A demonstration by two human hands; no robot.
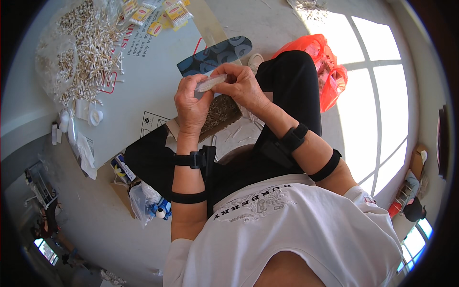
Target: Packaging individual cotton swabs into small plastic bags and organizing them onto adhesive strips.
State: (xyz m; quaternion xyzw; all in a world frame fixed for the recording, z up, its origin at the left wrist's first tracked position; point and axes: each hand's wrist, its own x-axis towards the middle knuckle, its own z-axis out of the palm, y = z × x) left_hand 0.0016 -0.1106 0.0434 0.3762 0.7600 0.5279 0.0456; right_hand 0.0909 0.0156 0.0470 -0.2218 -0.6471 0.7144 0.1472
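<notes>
Between my two hands is a small clear bag of cotton swabs (210,84), its white tips bunched together. My left hand (191,103) pinches its left end between thumb and fingers. On the other end, the thumb and fingers of my right hand (243,88) are closed. Just below the hands, an open cardboard box (224,115) holds many loose cotton swabs. A large heap of loose cotton swabs (91,48) lies in clear plastic on the table at the far left. Several packed yellow-labelled swab bags (177,14) rest beyond it.
The pale printed tabletop (158,71) carries a dark patterned sheet (215,55) and a small white round container (95,116). A red plastic bag (332,81) stands on the floor beside my right leg. Plastic bags and boxes (148,196) sit below the table at left.
</notes>
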